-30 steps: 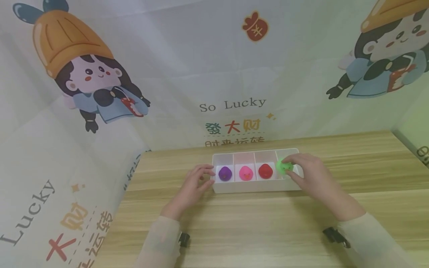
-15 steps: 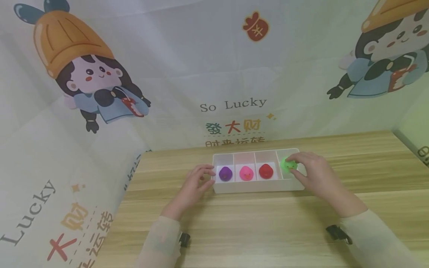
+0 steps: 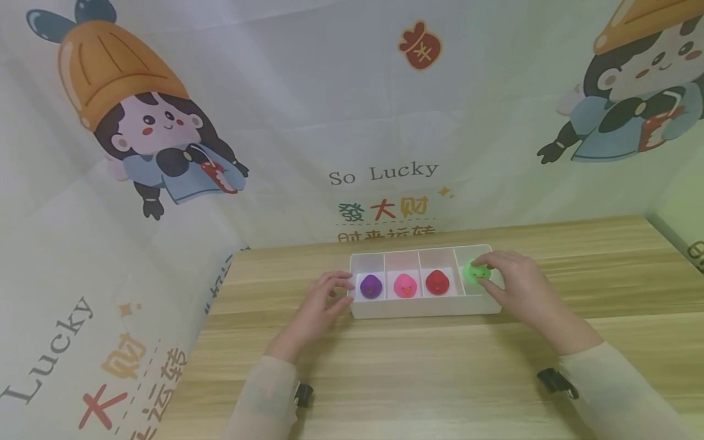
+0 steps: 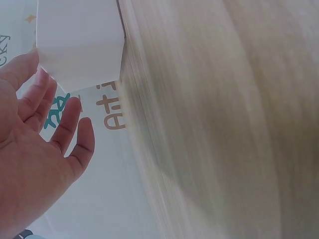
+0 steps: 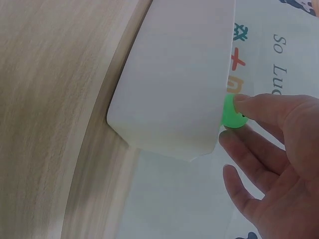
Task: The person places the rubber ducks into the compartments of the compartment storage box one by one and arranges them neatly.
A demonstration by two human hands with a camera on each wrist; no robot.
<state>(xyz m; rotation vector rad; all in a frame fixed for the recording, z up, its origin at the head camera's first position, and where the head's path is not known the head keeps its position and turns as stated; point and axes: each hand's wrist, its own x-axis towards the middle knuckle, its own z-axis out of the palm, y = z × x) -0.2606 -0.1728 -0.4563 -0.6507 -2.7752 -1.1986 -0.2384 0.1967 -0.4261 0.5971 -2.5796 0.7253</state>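
Observation:
A long white divided tray (image 3: pixel 426 307) stands on the wooden table. From left to right its compartments hold a purple toy duck (image 3: pixel 371 287), a pink toy duck (image 3: pixel 405 286) and a red toy duck (image 3: pixel 437 282). At the rightmost compartment, my right hand (image 3: pixel 519 284) pinches a green toy duck (image 3: pixel 477 272) between thumb and fingers. In the right wrist view the green duck (image 5: pixel 233 112) shows at the tray's top rim. My left hand (image 3: pixel 320 300) touches the tray's left end with loosely bent fingers, seen close in the left wrist view beside the white tray wall (image 4: pixel 82 45).
The wooden tabletop (image 3: pixel 418 373) extends in front of the tray and to both sides. Behind it hangs a pale printed cloth (image 3: pixel 308 110) with cartoon figures and lettering, which also covers the left side. A dark device is strapped at each wrist.
My right hand has shifted slightly right with the green duck, from near the divider towards the middle of the rightmost compartment. My left hand stays at the tray's left end.

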